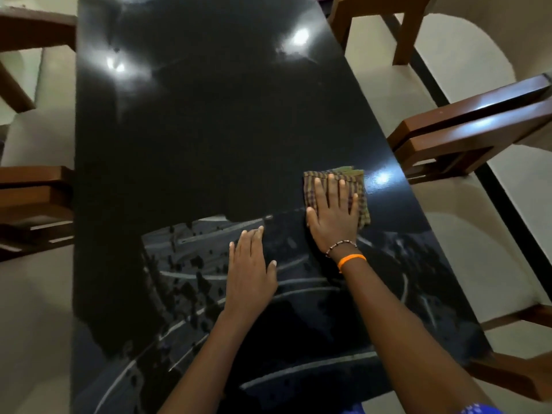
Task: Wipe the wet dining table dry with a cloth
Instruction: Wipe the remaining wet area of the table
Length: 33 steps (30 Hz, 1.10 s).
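From my head view, my right hand (334, 213) presses flat, fingers straight, on the folded checked cloth (336, 191) near the right edge of the glossy black rectangular dining table (209, 130). My left hand (251, 273) rests open, palm down, on the streaked wet patch (194, 264) beside it. Brown wooden chairs (466, 135) with cream seats stand close along both sides.

Glossy black table (209, 130), wet-streaked near end, woven checked cloth (334, 177), polished, seemingly wooden chairs (466, 130)
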Each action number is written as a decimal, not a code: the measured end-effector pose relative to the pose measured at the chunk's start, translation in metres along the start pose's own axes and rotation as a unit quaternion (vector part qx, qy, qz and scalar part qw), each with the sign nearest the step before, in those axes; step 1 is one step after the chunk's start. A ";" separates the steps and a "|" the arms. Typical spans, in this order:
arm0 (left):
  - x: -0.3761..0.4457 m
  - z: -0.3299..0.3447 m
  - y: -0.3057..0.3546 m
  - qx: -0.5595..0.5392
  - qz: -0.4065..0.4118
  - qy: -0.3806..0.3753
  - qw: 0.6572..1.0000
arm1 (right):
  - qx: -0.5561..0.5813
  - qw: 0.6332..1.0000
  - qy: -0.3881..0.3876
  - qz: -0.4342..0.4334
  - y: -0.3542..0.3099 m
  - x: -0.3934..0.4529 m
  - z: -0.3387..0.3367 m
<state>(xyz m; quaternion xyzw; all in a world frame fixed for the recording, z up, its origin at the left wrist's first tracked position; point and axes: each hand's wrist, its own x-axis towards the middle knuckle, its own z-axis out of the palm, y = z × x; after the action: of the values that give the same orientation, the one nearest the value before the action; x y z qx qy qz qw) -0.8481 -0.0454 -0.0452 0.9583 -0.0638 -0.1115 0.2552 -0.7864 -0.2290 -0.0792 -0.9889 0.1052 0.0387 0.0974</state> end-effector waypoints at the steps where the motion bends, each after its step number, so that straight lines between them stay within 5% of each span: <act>1: -0.007 -0.007 -0.013 -0.001 -0.010 0.006 1.000 | -0.002 1.000 -0.004 -0.014 -0.024 -0.002 0.004; 12: -0.085 -0.085 -0.157 -0.026 -0.169 0.087 0.981 | 0.019 0.974 -0.071 -0.213 -0.262 -0.054 0.050; 18: -0.122 -0.104 -0.201 -0.060 -0.233 0.140 0.961 | 0.016 0.927 -0.111 -0.358 -0.346 -0.114 0.074; 23: -0.135 -0.100 -0.202 -0.077 -0.242 0.144 0.956 | 0.023 0.908 -0.073 -0.412 -0.316 -0.120 0.073; 33: -0.128 -0.089 -0.190 -0.109 -0.236 0.113 0.959 | -0.033 0.990 -0.001 -0.135 -0.134 -0.073 0.022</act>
<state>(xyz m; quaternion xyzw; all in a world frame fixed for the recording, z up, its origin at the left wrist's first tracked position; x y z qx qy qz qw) -0.9372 0.1832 -0.0430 0.9189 0.2061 -0.0660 0.3300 -0.8298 -0.0817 -0.0685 -0.9967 -0.0305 0.0298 0.0689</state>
